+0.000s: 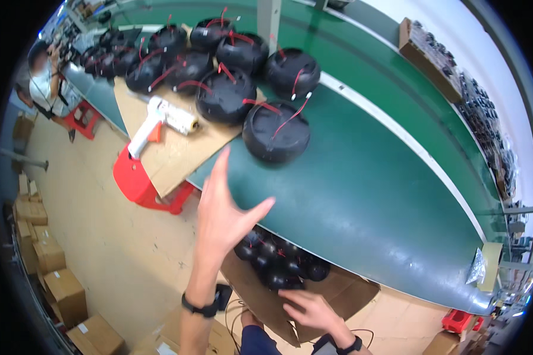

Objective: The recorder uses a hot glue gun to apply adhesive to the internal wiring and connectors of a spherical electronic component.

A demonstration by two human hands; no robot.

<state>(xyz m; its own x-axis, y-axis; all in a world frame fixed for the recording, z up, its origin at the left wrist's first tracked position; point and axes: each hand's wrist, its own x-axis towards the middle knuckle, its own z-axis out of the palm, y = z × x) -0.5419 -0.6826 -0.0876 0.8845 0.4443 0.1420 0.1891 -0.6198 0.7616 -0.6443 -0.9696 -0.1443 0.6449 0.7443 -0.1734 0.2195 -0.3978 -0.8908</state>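
My left hand [222, 216] is raised over the near edge of the green table, thumb and fingers spread with nothing between them. Nearest to it on the tabletop sits a round black housing [275, 142] with red wires and a small white plug. Lower down, my right hand [311, 310] has its fingers stretched out beside an open cardboard box [334, 290] below the table edge. Several black rounded parts [278, 257] lie in that box, close to the right fingertips; whether the fingers touch one, I cannot tell.
More wired black housings [225, 94] crowd the table's left part. A white gun-shaped tool [166, 118] with an orange trigger lies on a cardboard sheet [189, 151] over a red stool [139, 183]. A metal post [269, 21] rises behind. Cartons [65, 290] stand at left; a person [47, 86] is farther off.
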